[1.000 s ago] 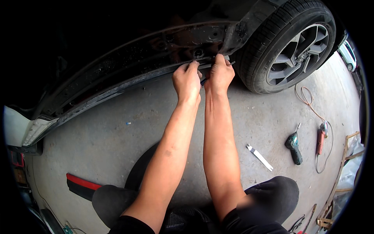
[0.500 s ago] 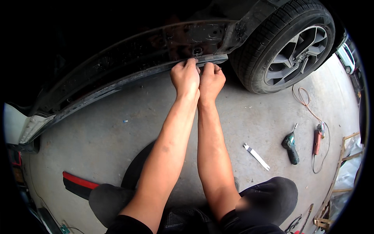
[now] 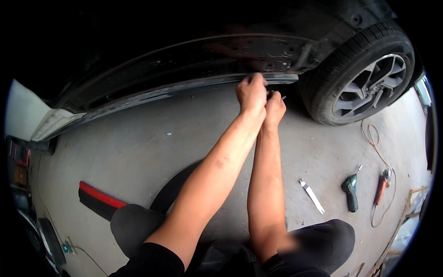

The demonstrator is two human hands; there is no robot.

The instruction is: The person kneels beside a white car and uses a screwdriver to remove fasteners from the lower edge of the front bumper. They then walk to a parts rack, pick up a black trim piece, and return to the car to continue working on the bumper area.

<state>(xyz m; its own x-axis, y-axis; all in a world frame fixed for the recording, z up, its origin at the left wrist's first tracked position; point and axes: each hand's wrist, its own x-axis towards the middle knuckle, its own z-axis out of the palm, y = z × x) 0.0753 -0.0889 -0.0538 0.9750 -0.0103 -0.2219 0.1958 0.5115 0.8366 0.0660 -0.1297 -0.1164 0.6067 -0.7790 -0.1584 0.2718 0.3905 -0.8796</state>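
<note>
One sill [image 3: 287,79] at left grip [image 3: 253,93], slim tool [image 3: 284,97] in right grip [image 3: 275,109]

Short, plain black sleeves [image 3: 159,258] end in loose cuffs around the upper arms. The left forearm [image 3: 210,180] bears a small, smudge-like mark near its middle; the right forearm [image 3: 266,184], left hand [image 3: 253,94] and right hand [image 3: 275,111] are bare. Dark grey trousers [image 3: 330,237], plain and matte, cover both rounded knees.
</note>
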